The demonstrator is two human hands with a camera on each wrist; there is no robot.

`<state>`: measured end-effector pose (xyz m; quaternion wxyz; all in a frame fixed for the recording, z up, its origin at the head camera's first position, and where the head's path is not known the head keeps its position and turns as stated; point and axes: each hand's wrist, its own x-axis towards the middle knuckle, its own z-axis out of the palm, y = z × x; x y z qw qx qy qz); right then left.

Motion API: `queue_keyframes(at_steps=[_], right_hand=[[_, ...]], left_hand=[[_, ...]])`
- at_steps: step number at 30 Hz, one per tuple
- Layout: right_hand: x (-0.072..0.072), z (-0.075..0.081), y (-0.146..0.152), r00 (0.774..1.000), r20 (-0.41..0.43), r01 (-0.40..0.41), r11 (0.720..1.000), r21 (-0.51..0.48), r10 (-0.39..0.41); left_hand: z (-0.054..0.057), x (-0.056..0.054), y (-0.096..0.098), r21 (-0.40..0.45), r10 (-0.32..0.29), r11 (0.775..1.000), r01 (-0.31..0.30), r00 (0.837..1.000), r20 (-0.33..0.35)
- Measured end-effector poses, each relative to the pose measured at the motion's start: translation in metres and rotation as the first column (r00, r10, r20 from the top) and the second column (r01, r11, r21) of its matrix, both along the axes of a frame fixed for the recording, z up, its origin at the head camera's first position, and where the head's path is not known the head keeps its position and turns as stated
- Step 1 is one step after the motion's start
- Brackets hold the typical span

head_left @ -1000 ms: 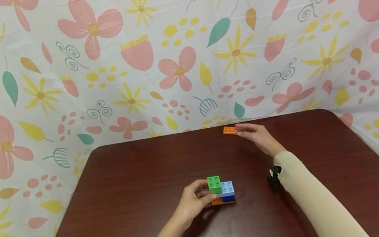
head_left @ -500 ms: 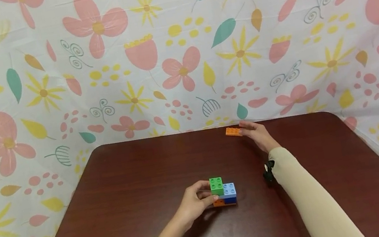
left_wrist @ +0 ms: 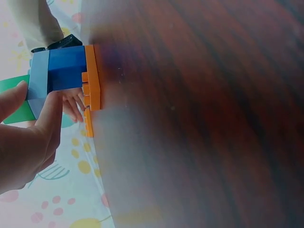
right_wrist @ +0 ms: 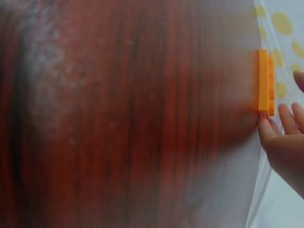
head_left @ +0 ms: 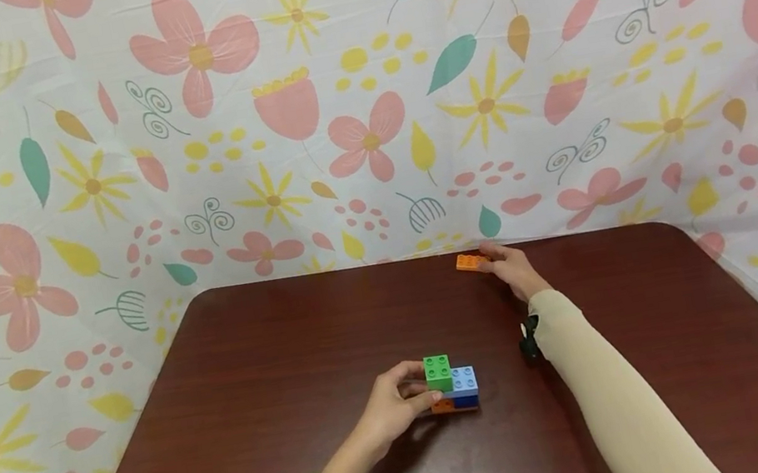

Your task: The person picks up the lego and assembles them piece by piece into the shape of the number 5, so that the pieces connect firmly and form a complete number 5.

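Observation:
Near the middle of the table, the left hand [head_left: 392,407] grips a stack of toy building bricks at its left side, thumb in front and fingers behind. A green brick [head_left: 438,373] tops the stack, over a light blue brick [head_left: 463,380]. Below them come a dark blue brick [left_wrist: 66,69] and a flat orange brick [left_wrist: 93,78] at the base. At the far table edge lies another flat orange brick [right_wrist: 262,80], studs up. The right hand [head_left: 513,270] is at that brick's right end; its thumb touches or nearly touches it, with the other fingers spread apart and extended.
A dark reddish-brown wooden table [head_left: 278,356] with rounded far corners spreads below both hands. A white cloth [head_left: 370,187] printed with flowers and leaves hangs right behind its far edge. Black straps [head_left: 530,338] circle the wrists.
The right wrist has shifted left and forward, and the thumb has come lower at the orange brick's end. That brick stays put. The left hand keeps its hold on the stack.

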<state>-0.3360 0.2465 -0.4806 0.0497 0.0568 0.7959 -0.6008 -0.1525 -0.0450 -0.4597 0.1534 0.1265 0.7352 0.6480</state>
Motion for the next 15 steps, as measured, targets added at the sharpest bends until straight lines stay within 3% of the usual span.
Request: queue_keyframes(at_steps=[6, 15], right_hand=[[0.001, -0.002, -0.006, 1.0, 0.018, -0.009, 0.994, 0.111, 0.007], [0.005, -0.001, -0.012, 0.999, -0.017, 0.034, 0.987, 0.155, -0.031]], left_hand=[[0.0, 0.0, 0.0, 0.0, -0.004, 1.0, 0.004, 1.0, -0.003], [0.0, 0.0, 0.0, 0.002, -0.001, 1.0, 0.001, 1.0, -0.004]])
